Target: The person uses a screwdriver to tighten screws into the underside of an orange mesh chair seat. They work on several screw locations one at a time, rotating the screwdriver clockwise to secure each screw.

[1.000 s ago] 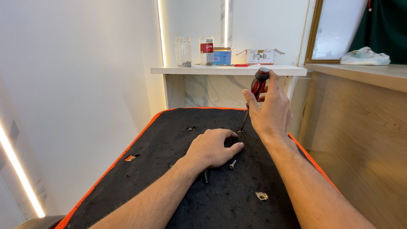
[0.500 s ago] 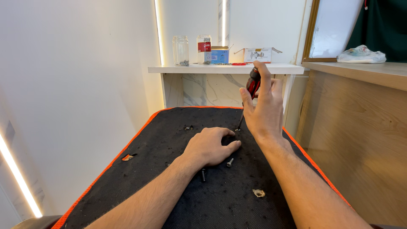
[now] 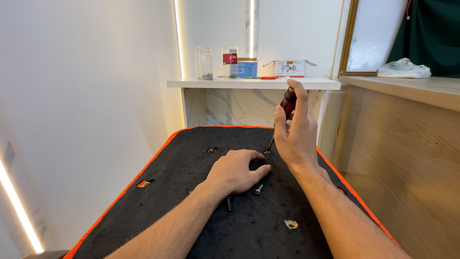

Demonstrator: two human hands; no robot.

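My right hand (image 3: 296,139) grips the screwdriver (image 3: 286,106) upright. My left hand (image 3: 236,171) lies flat, steadying the work on the worktop (image 3: 191,158); tip stays square.

Bright, sharp; glaring wall light strips

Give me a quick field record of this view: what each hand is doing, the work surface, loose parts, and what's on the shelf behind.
right hand: grips a red and black screwdriver upright, tip down on the mat
left hand: palm down on the mat beside the tip
surface: black mat with orange edge
loose parts: screw by the left fingers, dark bolt near the wrist, small metal piece nearer the camera
shelf: two jars, boxes
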